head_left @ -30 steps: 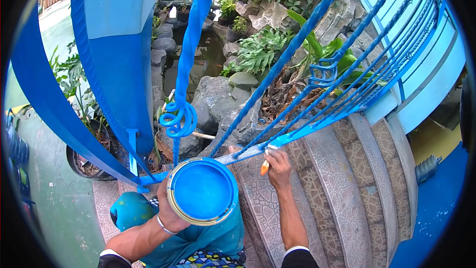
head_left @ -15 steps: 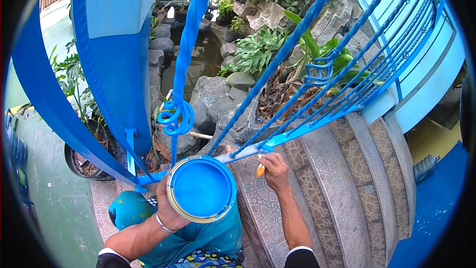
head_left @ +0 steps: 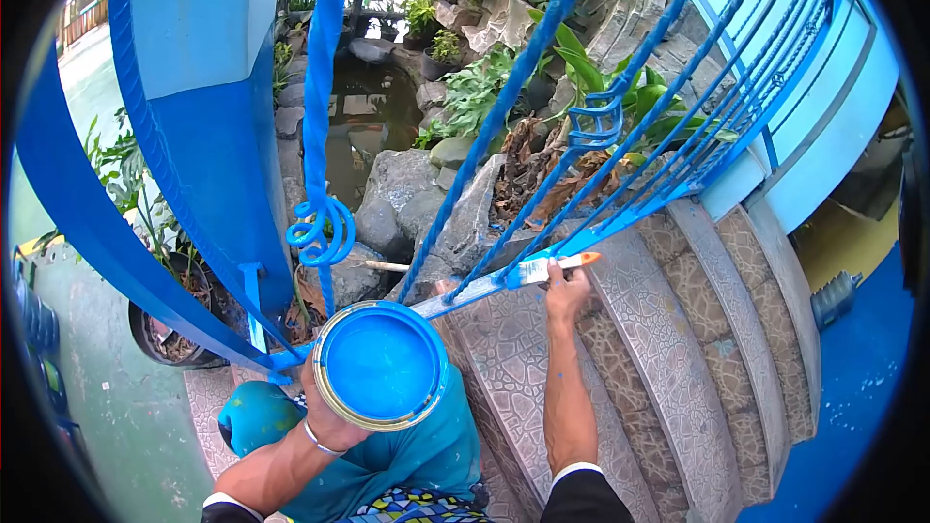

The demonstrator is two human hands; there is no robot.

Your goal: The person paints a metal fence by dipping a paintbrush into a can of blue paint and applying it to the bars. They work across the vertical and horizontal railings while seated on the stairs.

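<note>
My left hand (head_left: 327, 416) grips the side of an open paint can (head_left: 373, 421), its fingers largely hidden beneath. Bright blue paint (head_left: 381, 365) fills the can, which sits over my knee. Between the fingers of my right hand (head_left: 567, 292) is a paintbrush (head_left: 554, 269) with a white ferrule and an orange-tipped handle. The brush lies nearly level, its bristle end against the bottom rail (head_left: 441, 304) of a blue railing. A stretch of that rail left of the brush looks pale and whitish; farther right it is blue.
Twisted blue bars (head_left: 465, 169) rise from the rail, one with a curled scroll (head_left: 325, 232). Beyond are rocks (head_left: 399, 189), plants and a pond (head_left: 373, 121). Curved stone-patterned steps (head_left: 630, 358) descend to the right. A blue pillar (head_left: 208, 150) and potted plant (head_left: 170, 329) are left.
My right hand has moved up and slightly right, and the brush has swung from pointing down to lying nearly level along the rail. The can has shifted slightly left in view.
</note>
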